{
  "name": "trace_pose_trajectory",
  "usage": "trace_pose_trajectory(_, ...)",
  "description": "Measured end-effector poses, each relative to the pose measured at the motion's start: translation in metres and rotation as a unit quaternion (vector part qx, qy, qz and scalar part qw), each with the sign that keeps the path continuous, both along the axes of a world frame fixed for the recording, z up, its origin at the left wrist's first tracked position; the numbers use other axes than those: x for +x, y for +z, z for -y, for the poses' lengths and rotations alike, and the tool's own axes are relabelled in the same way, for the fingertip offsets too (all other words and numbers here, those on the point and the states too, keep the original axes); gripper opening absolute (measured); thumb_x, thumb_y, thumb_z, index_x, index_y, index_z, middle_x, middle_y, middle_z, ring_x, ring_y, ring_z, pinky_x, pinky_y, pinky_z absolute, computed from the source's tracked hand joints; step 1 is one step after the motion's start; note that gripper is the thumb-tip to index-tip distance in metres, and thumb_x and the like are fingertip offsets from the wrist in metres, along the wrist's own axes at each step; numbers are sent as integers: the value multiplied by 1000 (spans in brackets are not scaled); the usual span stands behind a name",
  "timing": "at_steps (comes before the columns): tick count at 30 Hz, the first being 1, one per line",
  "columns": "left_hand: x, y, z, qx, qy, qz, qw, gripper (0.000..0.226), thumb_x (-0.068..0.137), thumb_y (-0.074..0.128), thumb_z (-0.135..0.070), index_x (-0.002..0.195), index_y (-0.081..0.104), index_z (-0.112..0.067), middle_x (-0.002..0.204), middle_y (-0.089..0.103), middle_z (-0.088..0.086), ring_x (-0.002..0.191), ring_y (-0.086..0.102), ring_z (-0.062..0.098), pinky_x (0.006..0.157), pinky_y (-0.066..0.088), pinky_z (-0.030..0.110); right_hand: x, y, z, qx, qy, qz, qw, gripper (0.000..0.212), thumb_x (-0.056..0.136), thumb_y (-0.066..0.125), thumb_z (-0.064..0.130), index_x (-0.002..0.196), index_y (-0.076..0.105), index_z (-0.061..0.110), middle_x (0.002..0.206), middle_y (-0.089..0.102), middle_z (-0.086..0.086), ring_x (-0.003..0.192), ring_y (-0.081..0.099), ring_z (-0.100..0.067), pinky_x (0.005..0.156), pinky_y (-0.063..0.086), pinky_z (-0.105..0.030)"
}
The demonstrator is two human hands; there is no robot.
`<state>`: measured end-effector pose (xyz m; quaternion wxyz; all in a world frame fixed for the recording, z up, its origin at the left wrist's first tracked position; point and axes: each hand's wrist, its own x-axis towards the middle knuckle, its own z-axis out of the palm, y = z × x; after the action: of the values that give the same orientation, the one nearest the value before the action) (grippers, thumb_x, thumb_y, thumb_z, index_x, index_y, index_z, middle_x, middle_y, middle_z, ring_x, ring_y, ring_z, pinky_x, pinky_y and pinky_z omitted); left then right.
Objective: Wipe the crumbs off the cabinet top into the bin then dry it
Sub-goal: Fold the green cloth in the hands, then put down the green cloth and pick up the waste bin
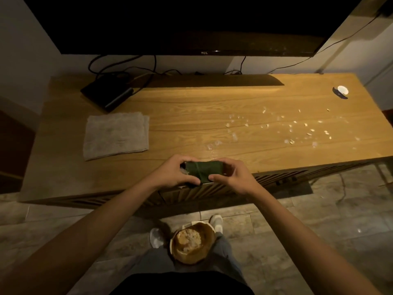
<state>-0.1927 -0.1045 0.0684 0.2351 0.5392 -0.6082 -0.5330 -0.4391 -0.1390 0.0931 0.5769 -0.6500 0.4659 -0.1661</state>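
The green cloth [202, 171] sits folded into a thick pad at the front edge of the cabinet top [212, 103], at about 6 o'clock on the wood. The left hand [172, 173] grips its left end with curled fingers, and the right hand [231, 175] pinches its right end between thumb and fingers. It looks soft, light and limp, so it will likely sag unless held as a bundle; a flat palm over the folded pad seems the better hold for sweeping, and if it is damp it may drag on the wood.

The crumbs [297, 128] lie scattered at about 3 o'clock on the top, well apart from the cloth. They look small, pale and loose, so a slow stroke should gather them and a fast one could flick them off the edge. Some wet-looking spots shine among them.

The grey towel [116, 135] lies folded flat at about 9 o'clock, untouched, likely for drying. The bin [192, 241] stands on the floor below the front edge, between the person's feet.
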Motion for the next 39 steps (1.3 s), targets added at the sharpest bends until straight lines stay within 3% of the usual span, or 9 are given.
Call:
trace_pose_trajectory(4,-27,-12,20,-137,7,62,989,54,79,70,5,125,70,-25,110,62,-3,104,57,5,92,47,21,-22,-22,34,-154,58,-80,983,27,79,81,5,103,75,18,104,76,5,103,69,-10,95,54,-33)
trace_pose_trajectory(11,-71,-59,42,-319,-23,293,901,76,64,74,17,133,64,-12,129,62,18,121,59,33,99,52,41,-42,-77,90,-411,167,-175,879,33,77,78,7,108,68,13,114,68,-5,102,62,-24,74,58,-38)
trace_pose_trajectory(14,-75,-86,33,-233,-47,322,916,80,76,75,6,146,48,-21,146,52,14,138,47,30,109,46,46,-49,-105,98,-451,233,-177,843,34,76,80,11,107,66,13,116,66,-9,102,59,-28,71,55,-42)
trace_pose_trajectory(17,-74,-106,6,-134,-71,347,926,96,81,64,8,156,18,-29,167,17,-2,153,18,22,117,36,44,-62,-124,96,-457,270,-170,830,41,74,85,11,111,67,10,123,65,-13,107,63,-32,75,57,-45)
trace_pose_trajectory(20,-80,-113,-16,-105,-63,383,915,115,65,58,16,157,4,-27,165,0,-10,152,-1,18,123,18,43,-81,-133,91,-436,277,-146,844,50,74,81,-4,122,69,5,137,64,-16,125,62,-36,96,56,-50)
trace_pose_trajectory(24,-95,-108,-20,-94,-34,450,888,111,69,59,5,159,3,-29,166,-3,-13,151,-10,17,120,-3,41,-89,-131,90,-397,312,-150,850,66,75,77,-11,137,62,5,150,54,-14,141,48,-34,119,34,-51)
trace_pose_trajectory(27,-102,-97,-22,-109,-27,473,874,103,72,59,-8,160,9,-28,168,5,-9,154,-5,23,121,0,44,-86,-123,90,-370,322,-166,856,72,75,79,-6,141,58,10,155,49,-10,147,41,-29,123,24,-47)
trace_pose_trajectory(32,-123,-83,-61,-118,103,435,887,97,76,54,-28,160,4,-33,169,4,-5,155,-4,27,120,15,51,-106,-114,65,-369,281,-150,873,71,73,72,-1,141,56,11,154,48,-9,145,42,-28,120,35,-44)
trace_pose_trajectory(39,-177,-111,-201,14,259,367,893,97,82,68,-33,160,9,-30,169,5,1,154,0,34,120,18,58,-145,-140,-22,-321,296,-205,876,58,81,70,1,134,57,19,139,54,-3,129,52,-23,111,39,-42)
